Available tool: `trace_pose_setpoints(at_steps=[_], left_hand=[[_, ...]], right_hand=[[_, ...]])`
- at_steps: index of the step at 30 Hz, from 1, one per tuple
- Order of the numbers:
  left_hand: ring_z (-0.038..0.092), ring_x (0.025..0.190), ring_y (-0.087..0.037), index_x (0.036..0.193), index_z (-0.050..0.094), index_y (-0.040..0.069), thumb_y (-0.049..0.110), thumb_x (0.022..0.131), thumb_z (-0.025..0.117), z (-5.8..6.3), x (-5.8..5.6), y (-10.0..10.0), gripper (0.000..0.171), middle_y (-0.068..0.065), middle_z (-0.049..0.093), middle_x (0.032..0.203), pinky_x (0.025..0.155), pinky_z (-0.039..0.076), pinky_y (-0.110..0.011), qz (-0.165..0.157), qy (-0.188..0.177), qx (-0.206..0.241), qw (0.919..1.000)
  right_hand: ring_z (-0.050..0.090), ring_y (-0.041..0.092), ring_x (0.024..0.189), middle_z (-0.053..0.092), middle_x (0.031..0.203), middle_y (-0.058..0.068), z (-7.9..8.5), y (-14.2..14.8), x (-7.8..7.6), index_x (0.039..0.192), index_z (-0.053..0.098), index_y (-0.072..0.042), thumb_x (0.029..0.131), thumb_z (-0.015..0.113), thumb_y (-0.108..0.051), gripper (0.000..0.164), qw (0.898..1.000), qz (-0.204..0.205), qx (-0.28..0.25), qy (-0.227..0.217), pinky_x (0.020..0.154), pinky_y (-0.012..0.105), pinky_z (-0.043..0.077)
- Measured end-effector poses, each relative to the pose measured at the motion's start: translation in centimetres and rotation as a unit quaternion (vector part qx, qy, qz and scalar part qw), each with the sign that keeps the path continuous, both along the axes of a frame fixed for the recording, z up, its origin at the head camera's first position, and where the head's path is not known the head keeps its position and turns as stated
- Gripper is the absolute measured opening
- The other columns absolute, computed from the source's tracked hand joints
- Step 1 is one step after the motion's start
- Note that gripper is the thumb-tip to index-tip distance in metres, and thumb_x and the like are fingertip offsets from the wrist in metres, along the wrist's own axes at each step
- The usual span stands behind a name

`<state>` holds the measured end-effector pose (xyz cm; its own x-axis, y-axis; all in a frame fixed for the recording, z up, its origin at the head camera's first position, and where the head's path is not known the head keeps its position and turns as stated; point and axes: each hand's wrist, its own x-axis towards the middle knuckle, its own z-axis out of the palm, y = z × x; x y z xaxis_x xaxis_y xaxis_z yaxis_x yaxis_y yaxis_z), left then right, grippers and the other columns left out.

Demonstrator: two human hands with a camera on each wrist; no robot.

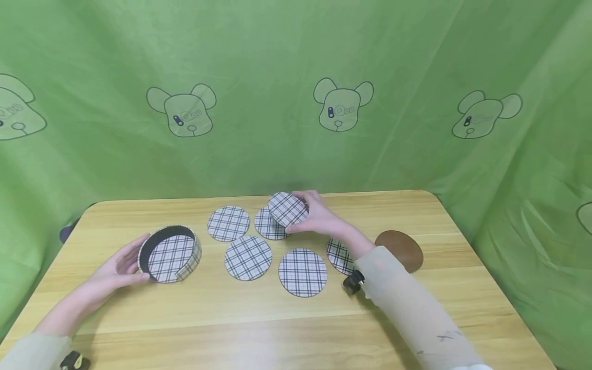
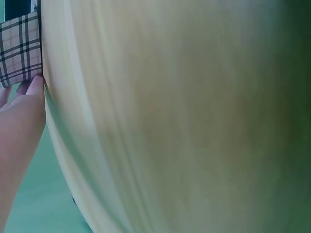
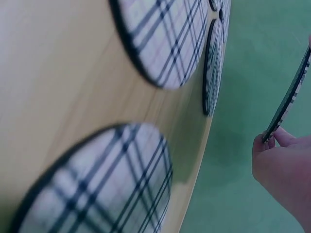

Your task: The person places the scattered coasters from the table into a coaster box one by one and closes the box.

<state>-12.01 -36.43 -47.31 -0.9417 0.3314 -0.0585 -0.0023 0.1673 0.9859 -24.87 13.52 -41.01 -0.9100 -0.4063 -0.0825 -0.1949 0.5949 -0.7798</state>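
My left hand point(image 1: 115, 270) holds a round plaid coaster holder point(image 1: 190, 263) at its left side, thumb at the near edge. The holder's inner wall is dark, with a plaid round lying in its bottom. In the left wrist view its plaid outer wall point(image 2: 22, 48) shows above the fingertips. Toward the back of the table, my right hand point(image 1: 319, 215) pinches a plaid coaster point(image 1: 284, 206) by its right edge, raised and tilted. The held coaster partly covers another plaid coaster point(image 1: 268, 228) lying beneath it. Seen edge-on in the right wrist view, the held coaster point(image 3: 286, 99) is thin and dark-rimmed.
Plaid coasters lie flat mid-table: one point(image 1: 228, 224) at back left, one point(image 1: 248, 258) before it, one point(image 1: 302, 273) nearer me. Another coaster point(image 1: 338, 257) is partly under the right forearm. A brown disc point(image 1: 400, 249) lies farther right. Green curtain point(image 1: 259, 103) borders the table point(image 1: 240, 313).
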Motion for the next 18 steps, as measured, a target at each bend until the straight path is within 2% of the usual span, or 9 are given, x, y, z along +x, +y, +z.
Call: trace_pose_setpoints(at_steps=[5, 8, 10, 12, 13, 15, 18], left_hand=[[0.046, 0.124, 0.026, 0.169, 0.009, 0.001, -0.009, 0.094, 0.066, 0.0, 0.0, 0.0, 0.095, -0.041, -0.003, 0.166, 0.104, 0.041, 0.000, 0.011, -0.011, -0.009, 0.9998], [0.049, 0.124, 0.024, 0.169, 0.012, 0.004, -0.008, 0.093, 0.068, -0.1, 0.1, 0.0, 0.095, -0.038, 0.005, 0.169, 0.101, 0.043, 0.000, 0.023, -0.020, -0.009, 0.9995], [0.049, 0.124, 0.022, 0.170, 0.015, 0.007, -0.007, 0.093, 0.068, -0.2, 0.1, -0.1, 0.094, -0.027, 0.023, 0.170, 0.101, 0.044, 0.000, 0.028, -0.025, -0.008, 0.9993], [0.050, 0.124, 0.021, 0.170, 0.017, 0.009, -0.007, 0.093, 0.069, -0.3, 0.0, -0.2, 0.094, -0.007, 0.041, 0.163, 0.100, 0.044, 0.000, 0.030, -0.030, -0.001, 0.9991], [0.050, 0.124, 0.020, 0.170, 0.018, 0.011, -0.007, 0.093, 0.069, -0.4, 0.0, -0.2, 0.094, 0.004, 0.045, 0.157, 0.100, 0.044, 0.000, 0.030, -0.033, 0.004, 0.9990], [0.050, 0.124, 0.020, 0.169, 0.019, 0.013, -0.007, 0.093, 0.068, -0.6, 0.0, -0.3, 0.093, 0.023, 0.045, 0.146, 0.100, 0.044, 0.000, 0.030, -0.037, 0.014, 0.9987], [0.050, 0.125, 0.019, 0.169, 0.020, 0.015, -0.009, 0.093, 0.067, -0.9, 0.0, -0.3, 0.092, 0.024, 0.043, 0.146, 0.101, 0.044, -0.001, 0.030, -0.043, 0.034, 0.9980]], right_hand=[[0.039, 0.041, 0.147, 0.031, 0.163, 0.021, 0.1, -1.5, 0.3, 0.163, 0.035, -0.007, 0.069, 0.097, -0.029, 0.114, 1.000, 0.014, 0.002, 0.001, 0.124, 0.064, 0.039], [0.040, 0.040, 0.146, 0.031, 0.162, 0.019, 0.3, -2.4, 0.6, 0.163, 0.035, -0.008, 0.069, 0.097, -0.029, 0.115, 1.000, 0.023, -0.003, -0.005, 0.123, 0.063, 0.040], [0.040, 0.038, 0.146, 0.032, 0.162, 0.018, 0.3, -3.0, 0.8, 0.163, 0.036, -0.010, 0.069, 0.097, -0.029, 0.114, 1.000, 0.026, -0.003, -0.009, 0.123, 0.062, 0.041], [0.040, 0.037, 0.147, 0.032, 0.163, 0.017, 0.4, -3.7, 0.9, 0.163, 0.036, -0.011, 0.069, 0.097, -0.028, 0.114, 0.999, 0.031, -0.002, -0.010, 0.123, 0.062, 0.041], [0.039, 0.037, 0.147, 0.032, 0.163, 0.017, 0.4, -4.0, 1.0, 0.163, 0.036, -0.011, 0.069, 0.097, -0.028, 0.114, 0.999, 0.035, 0.000, -0.010, 0.124, 0.062, 0.041], [0.039, 0.037, 0.147, 0.032, 0.163, 0.016, 0.4, -4.7, 1.1, 0.164, 0.036, -0.011, 0.069, 0.098, -0.027, 0.114, 0.999, 0.041, -0.004, -0.011, 0.124, 0.062, 0.040], [0.040, 0.037, 0.146, 0.032, 0.163, 0.016, 0.3, -5.9, 1.3, 0.164, 0.035, -0.010, 0.068, 0.098, -0.025, 0.115, 0.998, 0.053, -0.010, -0.011, 0.124, 0.061, 0.041]])
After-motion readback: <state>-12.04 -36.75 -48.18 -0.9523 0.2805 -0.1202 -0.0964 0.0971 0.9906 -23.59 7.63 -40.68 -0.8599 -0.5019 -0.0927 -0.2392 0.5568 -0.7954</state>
